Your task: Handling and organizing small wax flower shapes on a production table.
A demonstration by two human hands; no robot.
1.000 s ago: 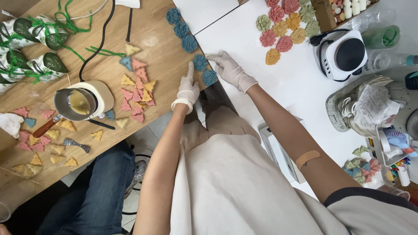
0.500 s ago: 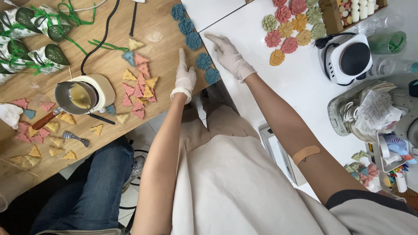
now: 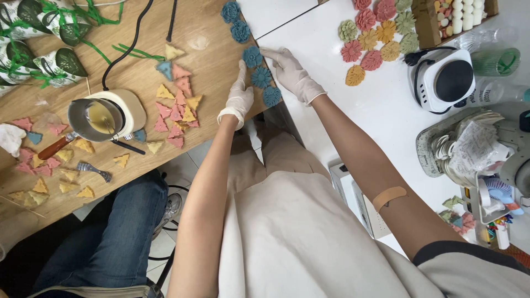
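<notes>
Left gloved hand [image 3: 239, 96] flat, open, holding nothing | right gloved hand [image 3: 291, 73] open, fingers extended, empty | blue flower-shaped wax pieces [image 3: 260, 77] in a row between both hands, touching | on wooden tabletop [image 3: 210, 60] edge.

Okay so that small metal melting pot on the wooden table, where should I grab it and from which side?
Probably by the red-brown handle, which sticks out to the lower left of the metal pot. Come in from that side, since the pot sits on a cream warmer and holds yellow liquid, so the rim and wall may be hot. Lift it level.
</notes>
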